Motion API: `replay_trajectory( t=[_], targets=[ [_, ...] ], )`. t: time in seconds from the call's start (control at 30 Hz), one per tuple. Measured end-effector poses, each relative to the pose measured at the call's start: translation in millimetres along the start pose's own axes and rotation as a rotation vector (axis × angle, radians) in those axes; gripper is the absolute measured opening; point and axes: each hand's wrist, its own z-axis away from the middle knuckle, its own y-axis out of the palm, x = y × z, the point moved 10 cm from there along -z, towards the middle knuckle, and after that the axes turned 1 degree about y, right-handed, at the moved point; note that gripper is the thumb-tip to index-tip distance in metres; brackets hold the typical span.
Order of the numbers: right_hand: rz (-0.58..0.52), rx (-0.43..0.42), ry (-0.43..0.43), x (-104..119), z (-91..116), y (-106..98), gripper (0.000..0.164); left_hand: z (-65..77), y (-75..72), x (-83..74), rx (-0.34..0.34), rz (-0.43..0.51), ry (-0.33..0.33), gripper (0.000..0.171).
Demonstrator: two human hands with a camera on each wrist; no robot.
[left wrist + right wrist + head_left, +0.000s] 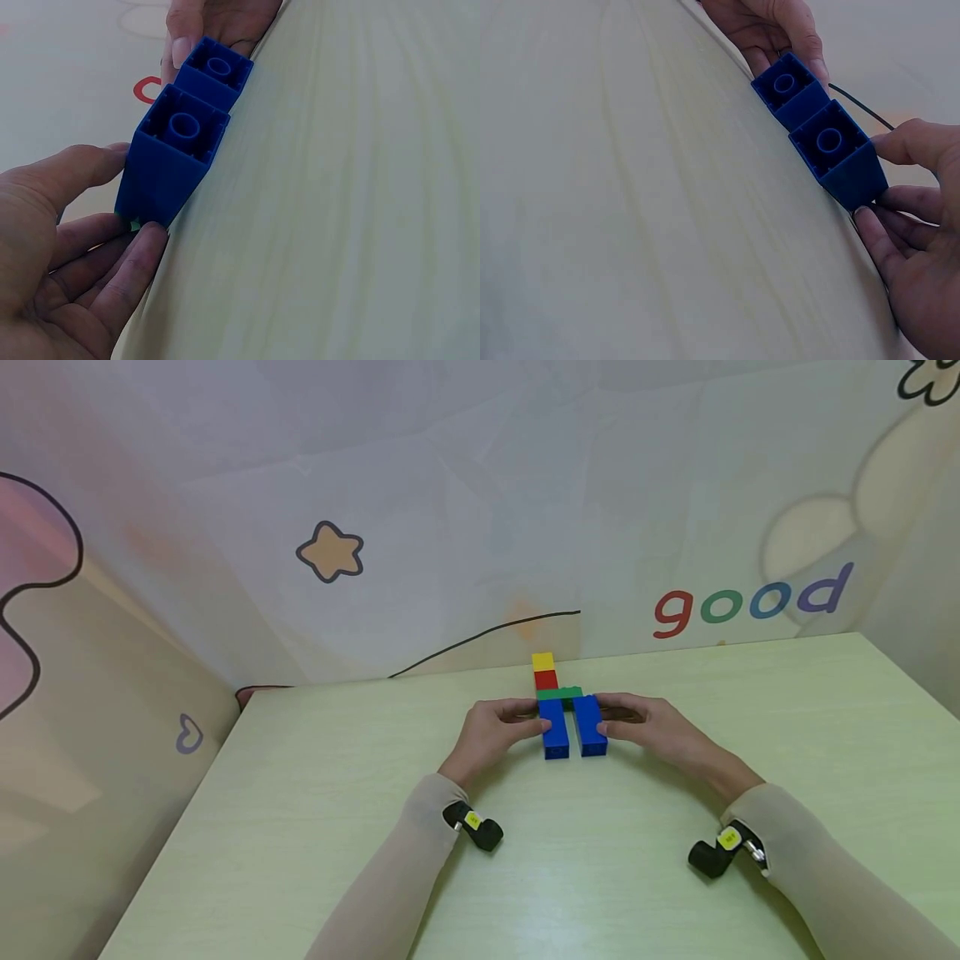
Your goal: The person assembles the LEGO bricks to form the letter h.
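Note:
My left hand (489, 732) pinches the left of two long blue blocks (555, 731), thumb on one side and fingers around its far end. The right hand (663, 727) holds the other blue block (591, 731) the same way. Both blocks lie side by side with a narrow gap, their hollow ends facing me; a round tube shows inside each in the wrist views. At their far ends sits a green brick (559, 693), with a red brick (546, 680) and a yellow brick (543, 662) beyond it in line on the left. The hands partly cover the blocks' outer sides.
The pale wood-grain table (375, 752) spreads out around the bricks. Behind it rises a printed wall sheet (465, 527) with a star and the word "good", close beyond the yellow brick. Small black cameras (483, 833) are strapped at both wrists.

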Motion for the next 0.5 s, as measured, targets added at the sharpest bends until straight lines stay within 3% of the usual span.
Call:
replay_trajectory(
  t=[0.5],
  targets=[
    [0.004,-0.002,-0.01,0.5,-0.5,-1.0,0.067,1.2,0.1,-3.0,0.002,-0.003,0.005,0.048]
  ],
)
